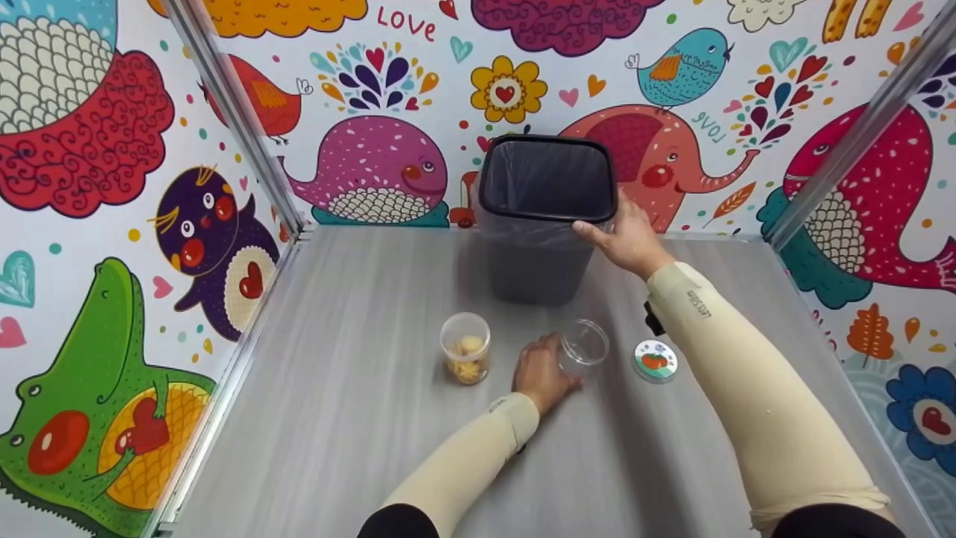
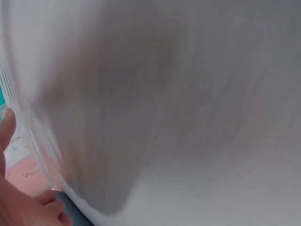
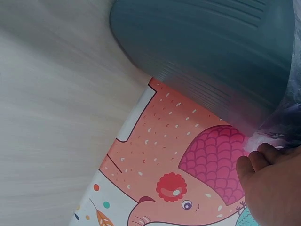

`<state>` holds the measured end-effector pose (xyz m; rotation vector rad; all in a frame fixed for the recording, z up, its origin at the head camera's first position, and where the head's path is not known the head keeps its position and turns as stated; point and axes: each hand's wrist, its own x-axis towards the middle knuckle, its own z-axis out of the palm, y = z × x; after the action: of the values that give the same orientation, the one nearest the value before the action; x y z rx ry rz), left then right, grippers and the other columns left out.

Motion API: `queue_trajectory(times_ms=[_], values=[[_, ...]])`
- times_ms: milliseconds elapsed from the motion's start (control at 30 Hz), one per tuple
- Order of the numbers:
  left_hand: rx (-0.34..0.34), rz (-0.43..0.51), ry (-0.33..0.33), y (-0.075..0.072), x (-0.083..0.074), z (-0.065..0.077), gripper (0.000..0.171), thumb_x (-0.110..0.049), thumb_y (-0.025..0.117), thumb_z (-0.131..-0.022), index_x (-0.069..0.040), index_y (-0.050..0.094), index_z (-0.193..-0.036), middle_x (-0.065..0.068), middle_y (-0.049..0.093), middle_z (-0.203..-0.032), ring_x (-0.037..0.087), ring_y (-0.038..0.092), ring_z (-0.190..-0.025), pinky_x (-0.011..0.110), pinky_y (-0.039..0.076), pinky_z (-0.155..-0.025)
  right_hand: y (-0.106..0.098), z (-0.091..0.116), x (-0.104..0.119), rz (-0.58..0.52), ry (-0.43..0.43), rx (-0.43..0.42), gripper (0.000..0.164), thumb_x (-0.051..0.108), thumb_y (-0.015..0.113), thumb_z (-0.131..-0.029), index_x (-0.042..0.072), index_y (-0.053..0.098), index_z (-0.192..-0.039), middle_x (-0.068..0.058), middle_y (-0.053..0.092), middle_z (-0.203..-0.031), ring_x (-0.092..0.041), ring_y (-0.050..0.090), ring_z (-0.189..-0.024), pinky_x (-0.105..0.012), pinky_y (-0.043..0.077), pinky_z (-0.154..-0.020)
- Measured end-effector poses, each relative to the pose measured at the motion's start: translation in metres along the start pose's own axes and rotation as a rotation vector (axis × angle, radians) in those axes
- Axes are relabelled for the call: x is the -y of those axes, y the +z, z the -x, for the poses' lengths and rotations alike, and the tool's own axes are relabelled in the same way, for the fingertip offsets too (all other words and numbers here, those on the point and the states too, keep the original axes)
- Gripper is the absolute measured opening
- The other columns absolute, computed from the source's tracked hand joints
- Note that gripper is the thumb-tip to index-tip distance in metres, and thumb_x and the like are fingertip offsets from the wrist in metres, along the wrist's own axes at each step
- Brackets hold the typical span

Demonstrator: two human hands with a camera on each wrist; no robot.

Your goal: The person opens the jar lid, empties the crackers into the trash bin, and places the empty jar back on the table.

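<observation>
A dark grey trash bin (image 1: 541,261) lined with a clear bag stands at the back of the table. My right hand (image 1: 635,240) grips its right side just under the black rim, thumb at the front. In the right wrist view, the curled fingers (image 3: 258,162) meet the clear bag liner (image 3: 270,139). My left hand (image 1: 544,373) holds a clear plastic jar (image 1: 586,346) from its left and near side; the jar has no lid and looks empty. A blurred pale surface fills most of the left wrist view.
Left of the left hand stands an open clear jar (image 1: 466,347) with yellowish pieces inside. A round lid (image 1: 656,361) with an orange picture lies to the right on the grey table (image 1: 358,336). Patterned walls (image 1: 388,164) enclose the back and sides.
</observation>
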<state>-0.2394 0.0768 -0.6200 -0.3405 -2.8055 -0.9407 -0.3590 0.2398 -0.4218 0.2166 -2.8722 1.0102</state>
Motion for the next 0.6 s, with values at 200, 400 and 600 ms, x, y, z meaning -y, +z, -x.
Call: queue_trajectory(times_ms=[200, 400, 600], values=[[-0.001, -0.035, 0.015, 0.0011, 0.0014, -0.0006, 0.085, -0.041, 0.095, -0.057, -0.008, 0.061, -0.127, 0.005, 0.067, -0.114, 0.025, 0.062, -0.106, 0.034, 0.043, -0.100, -0.0010, 0.0008, 0.0002, 0.002, 0.009, 0.006, 0.112, 0.064, 0.065, -0.086, 0.001, 0.008, -0.158, -0.027, 0.023, -0.157, -0.042, 0.020, -0.144, -0.057, 0.017, -0.116], [-0.024, -0.143, 0.031, 0.0041, 0.0077, -0.0005, 0.081, -0.048, 0.094, -0.057, -0.007, 0.061, -0.119, 0.006, 0.064, -0.112, 0.024, 0.060, -0.108, 0.035, 0.041, -0.103, 0.0017, -0.0006, -0.0005, -0.004, -0.005, -0.002, 0.110, 0.064, 0.066, -0.085, 0.002, 0.010, -0.158, -0.027, 0.027, -0.156, -0.042, 0.023, -0.143, -0.057, 0.018, -0.116], [-0.049, -0.187, 0.059, 0.0054, 0.0100, -0.0009, 0.082, -0.054, 0.092, -0.056, -0.006, 0.061, -0.115, 0.006, 0.064, -0.107, 0.025, 0.060, -0.107, 0.036, 0.041, -0.103, 0.0019, -0.0015, -0.0012, -0.015, -0.003, -0.002, 0.110, 0.064, 0.066, -0.085, 0.004, 0.011, -0.159, -0.025, 0.028, -0.156, -0.040, 0.025, -0.142, -0.057, 0.019, -0.116]])
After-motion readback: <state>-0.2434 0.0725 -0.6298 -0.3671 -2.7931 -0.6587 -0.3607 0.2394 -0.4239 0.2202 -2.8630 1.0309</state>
